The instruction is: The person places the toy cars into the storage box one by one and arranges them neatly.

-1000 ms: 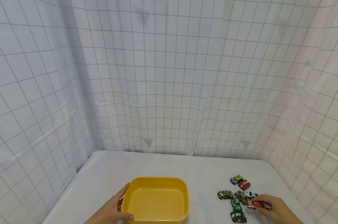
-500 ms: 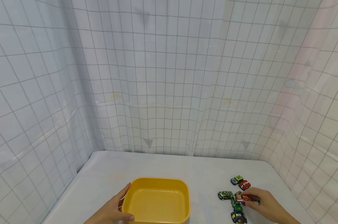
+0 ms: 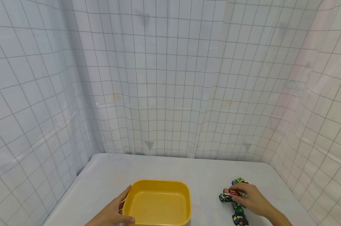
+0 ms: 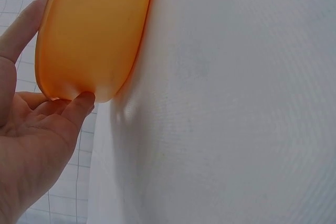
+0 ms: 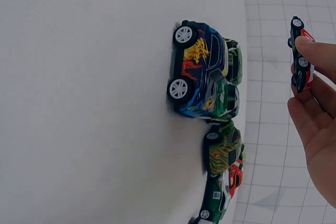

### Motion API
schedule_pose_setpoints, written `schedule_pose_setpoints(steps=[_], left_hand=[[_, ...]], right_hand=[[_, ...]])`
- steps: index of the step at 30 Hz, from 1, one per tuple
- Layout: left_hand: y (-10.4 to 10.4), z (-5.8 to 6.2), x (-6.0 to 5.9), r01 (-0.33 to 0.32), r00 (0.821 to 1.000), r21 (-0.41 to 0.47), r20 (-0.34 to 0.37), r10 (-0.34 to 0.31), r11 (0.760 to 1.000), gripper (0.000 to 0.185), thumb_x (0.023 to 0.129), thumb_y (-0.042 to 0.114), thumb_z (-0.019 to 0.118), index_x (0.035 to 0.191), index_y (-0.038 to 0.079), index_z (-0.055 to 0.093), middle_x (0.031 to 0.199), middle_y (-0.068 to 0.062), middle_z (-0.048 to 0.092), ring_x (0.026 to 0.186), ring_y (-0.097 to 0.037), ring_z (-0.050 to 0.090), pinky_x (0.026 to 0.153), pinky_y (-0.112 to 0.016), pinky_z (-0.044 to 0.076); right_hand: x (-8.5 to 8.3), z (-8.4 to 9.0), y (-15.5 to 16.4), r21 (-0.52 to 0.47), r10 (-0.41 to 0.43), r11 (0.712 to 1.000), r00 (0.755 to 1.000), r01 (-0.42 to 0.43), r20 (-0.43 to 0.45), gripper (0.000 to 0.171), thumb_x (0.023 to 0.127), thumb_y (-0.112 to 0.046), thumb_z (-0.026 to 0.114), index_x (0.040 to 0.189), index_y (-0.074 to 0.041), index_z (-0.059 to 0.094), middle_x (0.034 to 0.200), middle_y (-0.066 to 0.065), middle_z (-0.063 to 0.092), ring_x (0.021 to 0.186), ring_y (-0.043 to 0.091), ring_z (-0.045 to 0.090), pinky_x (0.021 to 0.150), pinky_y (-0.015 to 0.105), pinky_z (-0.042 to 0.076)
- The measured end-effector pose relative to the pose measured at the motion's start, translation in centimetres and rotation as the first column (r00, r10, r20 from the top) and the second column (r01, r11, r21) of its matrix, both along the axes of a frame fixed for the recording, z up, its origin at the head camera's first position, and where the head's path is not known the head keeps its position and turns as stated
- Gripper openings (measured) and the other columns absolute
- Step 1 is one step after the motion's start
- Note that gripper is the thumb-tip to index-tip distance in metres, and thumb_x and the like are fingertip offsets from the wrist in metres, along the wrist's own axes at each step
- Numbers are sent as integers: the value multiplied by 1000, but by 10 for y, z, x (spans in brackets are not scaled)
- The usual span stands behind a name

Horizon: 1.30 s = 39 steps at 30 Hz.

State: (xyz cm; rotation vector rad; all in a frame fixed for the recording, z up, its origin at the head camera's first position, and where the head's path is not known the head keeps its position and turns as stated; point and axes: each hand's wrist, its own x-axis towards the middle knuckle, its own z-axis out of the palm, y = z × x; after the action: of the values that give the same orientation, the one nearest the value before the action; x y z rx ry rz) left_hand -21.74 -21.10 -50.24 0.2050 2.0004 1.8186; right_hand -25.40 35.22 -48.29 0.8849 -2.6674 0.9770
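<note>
My left hand (image 3: 112, 212) holds the left side of a yellow plastic tub (image 3: 189, 201), its thumb at the near corner. In the left wrist view, fingers and thumb grip the end of the tub (image 4: 94, 30). Pinched in my right hand (image 3: 253, 200) is a red and white toy car (image 3: 229, 192), above the other cars. The right wrist view shows that toy car (image 5: 298, 56) off the table, its wheels facing the camera. Below lie a green camouflage toy car (image 3: 224, 198), a green toy car (image 3: 238, 208) and a dark blue toy car (image 3: 240, 219).
A green and blue toy car (image 3: 238, 180) lies farther back, a red one mostly hidden behind my hand. In the right wrist view, an orange-and-green striped car (image 5: 224, 155) stands among others. White gridded curtains (image 3: 170, 94) enclose the white table (image 3: 159, 166).
My right hand has lifted the red and white toy car from the right of the group and carried it leftward over the other cars. The left hand and tub have stayed put.
</note>
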Motion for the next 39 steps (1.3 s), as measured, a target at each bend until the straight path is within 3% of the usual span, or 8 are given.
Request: schedule_pose_setpoints(steps=[4,8,15,23,26,33,39], left_hand=[[2,-1,1,6,1000,3,2,-6,1000,108,98,21,75,165,8,-8,165,-33,13,122,-32,60,97,-44,56],[3,-2,-1,23,1000,12,-4,-23,1000,106,99,19,74,165,6,-7,165,-34,12,124,-32,58,97,-43,56],[1,-6,-1,33,999,28,17,-33,999,106,99,18,74,164,2,-9,163,-37,12,123,-32,59,96,-47,57],[-2,-2,0,47,999,44,14,-48,998,104,100,19,71,165,5,-9,165,-35,10,124,-32,58,96,-45,56],[-1,2,-1,58,998,22,-10,-57,998,104,100,20,72,165,5,-7,164,-35,11,125,-32,58,96,-44,56],[-5,1,-7,94,985,-60,-138,-101,994,107,97,23,77,165,3,-4,165,-34,10,133,-36,50,97,-34,56],[-6,-2,-9,100,985,-54,-133,-106,994,108,97,21,77,165,2,-5,165,-35,10,132,-37,51,97,-34,56]], right_hand=[[-3,1,-12,-21,13,1000,1000,-12,9,25,96,-22,77,117,-9,73,111,-2,72,102,11,67,87,30,60],[-5,6,-31,-3,-29,1000,999,29,45,25,95,-24,78,117,-12,74,112,-6,71,102,13,67,90,39,60],[-18,10,-72,41,-80,996,997,80,5,26,94,-24,79,117,-13,73,111,-9,70,99,10,65,88,48,59],[-30,14,-119,-20,45,999,999,-44,29,25,96,-21,77,119,-14,73,111,-11,69,97,8,63,89,44,59],[-33,15,-136,-43,88,995,996,-88,11,23,96,-19,77,118,-13,73,108,-11,69,94,8,63,89,42,60],[-42,16,-181,-91,146,985,989,-147,-18,22,96,-14,76,118,-12,73,108,-8,69,93,8,63,88,33,59],[-47,11,-213,-77,195,978,981,-194,11,23,97,-17,76,119,-10,73,110,-6,70,93,5,62,90,28,57]])
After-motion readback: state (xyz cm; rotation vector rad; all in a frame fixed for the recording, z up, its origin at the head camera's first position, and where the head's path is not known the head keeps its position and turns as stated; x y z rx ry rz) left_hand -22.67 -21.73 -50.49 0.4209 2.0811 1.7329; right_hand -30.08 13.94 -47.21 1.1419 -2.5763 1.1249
